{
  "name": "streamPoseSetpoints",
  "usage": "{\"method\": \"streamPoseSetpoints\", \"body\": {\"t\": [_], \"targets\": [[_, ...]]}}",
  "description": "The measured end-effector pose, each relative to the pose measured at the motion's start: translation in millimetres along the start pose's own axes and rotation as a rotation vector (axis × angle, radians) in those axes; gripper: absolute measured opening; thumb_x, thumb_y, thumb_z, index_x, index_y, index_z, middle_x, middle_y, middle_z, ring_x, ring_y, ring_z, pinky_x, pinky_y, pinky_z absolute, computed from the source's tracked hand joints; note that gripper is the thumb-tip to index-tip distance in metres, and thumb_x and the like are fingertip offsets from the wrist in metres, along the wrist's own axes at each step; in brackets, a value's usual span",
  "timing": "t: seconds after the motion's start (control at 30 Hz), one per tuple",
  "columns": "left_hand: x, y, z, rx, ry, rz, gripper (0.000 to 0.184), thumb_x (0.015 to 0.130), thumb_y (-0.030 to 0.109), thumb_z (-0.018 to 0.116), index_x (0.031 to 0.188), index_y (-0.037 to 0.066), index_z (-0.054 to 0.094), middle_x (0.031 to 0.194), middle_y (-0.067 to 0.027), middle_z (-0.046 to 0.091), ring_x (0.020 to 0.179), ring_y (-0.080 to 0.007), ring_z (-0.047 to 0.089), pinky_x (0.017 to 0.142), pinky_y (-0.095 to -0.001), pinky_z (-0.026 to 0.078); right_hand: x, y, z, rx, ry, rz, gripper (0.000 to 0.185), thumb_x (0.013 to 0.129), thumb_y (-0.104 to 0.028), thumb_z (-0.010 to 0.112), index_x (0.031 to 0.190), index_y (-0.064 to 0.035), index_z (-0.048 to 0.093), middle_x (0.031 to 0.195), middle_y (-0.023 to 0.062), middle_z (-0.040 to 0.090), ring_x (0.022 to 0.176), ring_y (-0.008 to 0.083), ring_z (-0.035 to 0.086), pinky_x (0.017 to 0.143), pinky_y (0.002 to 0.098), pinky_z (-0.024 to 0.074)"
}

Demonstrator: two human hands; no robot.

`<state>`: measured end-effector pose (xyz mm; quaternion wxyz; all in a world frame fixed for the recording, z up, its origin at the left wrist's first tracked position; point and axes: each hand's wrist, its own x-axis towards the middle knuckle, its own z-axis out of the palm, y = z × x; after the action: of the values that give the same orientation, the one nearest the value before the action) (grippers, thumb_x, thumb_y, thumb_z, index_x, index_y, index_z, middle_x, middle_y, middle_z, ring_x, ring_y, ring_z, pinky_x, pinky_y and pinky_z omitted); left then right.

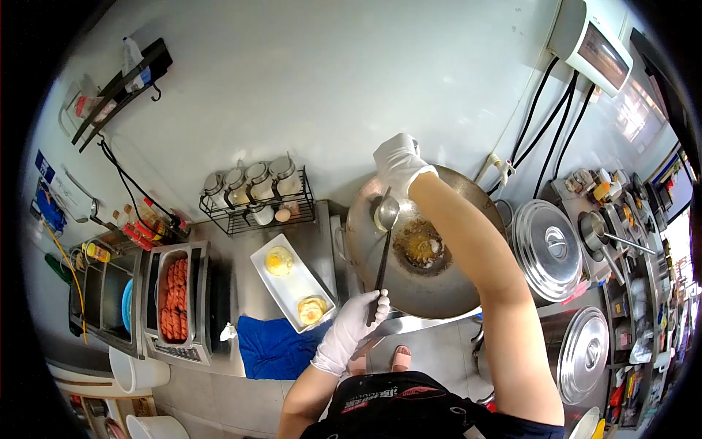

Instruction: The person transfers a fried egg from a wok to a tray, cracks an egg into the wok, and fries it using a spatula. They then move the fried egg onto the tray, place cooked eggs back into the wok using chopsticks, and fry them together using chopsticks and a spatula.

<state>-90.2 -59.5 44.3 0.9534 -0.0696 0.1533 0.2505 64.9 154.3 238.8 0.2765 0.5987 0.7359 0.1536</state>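
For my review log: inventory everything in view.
wok: one, grey, centre
wok contents: uncounted, yellow, middle
ladle: one, dark-handled, over wok
plate: one, white, counter
fried eggs: two, yellowish, on plate
jars: four, clear, black rack
cloth: one, blue, counter edge
food pieces: uncounted, red, left pan
large lids: two, silver, right
buckets: two, white, lower left
shelf items: many, mixed, right
left hand: one, white-gloved, on ladle
right hand: one, white-gloved, above wok

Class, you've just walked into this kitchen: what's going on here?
A gloved left hand holds a ladle over the wok. The gloved right hand is at the wok's far side, its grip unclear. Yellowish food, perhaps egg, lies in the wok; two cooked-looking eggs sit on a white plate.
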Motion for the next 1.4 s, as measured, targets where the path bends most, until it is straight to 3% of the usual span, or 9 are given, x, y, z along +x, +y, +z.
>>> {"method": "streamPoseSetpoints", "body": {"t": [0.07, 0.27, 0.33, 0.43, 0.63, 0.9, 1.0, 1.2, 1.4], "targets": [[0, 1, -3, -0.062, -0.047, -0.012, 0.016, 0.096, 0.013, 0.045, 0.101, 0.000, 0.053, 0.080, -0.0064, 0.051, 0.069, -0.0170, 0.048, 0.056, -0.0240, 0.041, -5, 9, 4, -0.022, 0.047, 0.002, 0.019, 0.071, -0.030, 0.072, 0.082, -0.0133, 0.071, 0.072, -0.0001, 0.066, 0.059, 0.0176, 0.063, 0.042, 0.0335, 0.0453], [-3, 0, 3, -0.017, 0.056, 0.039, 0.017, 0.097, 0.014, 0.045, 0.101, 0.000, 0.052, 0.079, -0.0063, 0.051, 0.066, -0.0157, 0.048, 0.054, -0.0233, 0.041, -20, 26, 10, 0.021, -0.065, 0.029, 0.015, 0.074, -0.018, 0.069, 0.087, -0.0127, 0.072, 0.081, 0.0005, 0.069, 0.072, 0.0216, 0.068, 0.049, 0.0358, 0.0505], [-4, -2, 7, 0.002, 0.089, 0.054, 0.017, 0.097, 0.014, 0.045, 0.101, 0.000, 0.052, 0.079, -0.0063, 0.051, 0.065, -0.0152, 0.048, 0.053, -0.0230, 0.042, -13, 24, 32, -0.106, 0.000, 0.031, 0.026, 0.072, -0.038, 0.071, 0.080, -0.0137, 0.071, 0.070, -0.0022, 0.064, 0.060, 0.0164, 0.063, 0.044, 0.0345, 0.0463], [-6, -5, 7, 0.023, 0.116, 0.057, 0.016, 0.097, 0.014, 0.045, 0.101, 0.000, 0.052, 0.078, -0.0063, 0.051, 0.065, -0.0148, 0.048, 0.053, -0.0229, 0.042, -1, 16, 39, -0.019, -0.023, 0.014, 0.021, 0.070, -0.029, 0.074, 0.083, -0.0136, 0.071, 0.073, -0.0018, 0.065, 0.063, 0.0170, 0.064, 0.044, 0.0358, 0.0480], [-9, -13, 3, 0.056, 0.101, 0.068, 0.016, 0.098, 0.015, 0.045, 0.101, 0.001, 0.053, 0.079, -0.0062, 0.053, 0.066, -0.0150, 0.050, 0.053, -0.0229, 0.043, -15, -18, 12, -0.066, -0.069, -0.117, 0.023, 0.071, -0.029, 0.072, 0.086, -0.0111, 0.070, 0.077, -0.0007, 0.066, 0.063, 0.0204, 0.063, 0.043, 0.0373, 0.0484], [-10, -16, -4, 0.120, 0.112, 0.080, 0.016, 0.098, 0.016, 0.045, 0.098, 0.003, 0.054, 0.079, -0.0035, 0.053, 0.065, -0.0134, 0.050, 0.054, -0.0222, 0.043, 2, -47, 8, -0.072, -0.051, -0.151, 0.018, 0.063, -0.019, 0.075, 0.080, -0.0125, 0.071, 0.067, -0.0009, 0.062, 0.058, 0.0207, 0.061, 0.044, 0.0385, 0.0489], [-10, -18, 4, 0.160, 0.184, 0.083, 0.015, 0.098, 0.017, 0.044, 0.097, 0.005, 0.054, 0.079, 0.0003, 0.050, 0.062, -0.0093, 0.045, 0.051, -0.0201, 0.039, -2, -45, 1, -0.137, -0.108, -0.140, 0.020, 0.074, -0.025, 0.069, 0.091, -0.0143, 0.072, 0.084, -0.0022, 0.069, 0.071, 0.0212, 0.067, 0.046, 0.0391, 0.0508], [-11, -18, 5, 0.200, 0.193, 0.092, 0.015, 0.098, 0.017, 0.045, 0.097, 0.005, 0.054, 0.078, 0.0004, 0.050, 0.063, -0.0094, 0.046, 0.051, -0.0202, 0.040, -4, -36, -2, -0.040, -0.056, -0.084, 0.021, 0.062, -0.017, 0.078, 0.082, -0.0135, 0.071, 0.072, -0.0012, 0.066, 0.061, 0.0187, 0.063, 0.046, 0.0370, 0.0508], [-10, -16, -2, 0.132, 0.116, 0.076, 0.014, 0.097, 0.014, 0.045, 0.098, 0.002, 0.052, 0.077, -0.0056, 0.054, 0.064, -0.0155, 0.052, 0.053, -0.0245, 0.044, -7, -39, -15, -0.108, -0.116, -0.035, 0.020, 0.066, -0.024, 0.075, 0.083, -0.0140, 0.071, 0.074, -0.0010, 0.067, 0.061, 0.0185, 0.065, 0.041, 0.0337, 0.0485]]}}
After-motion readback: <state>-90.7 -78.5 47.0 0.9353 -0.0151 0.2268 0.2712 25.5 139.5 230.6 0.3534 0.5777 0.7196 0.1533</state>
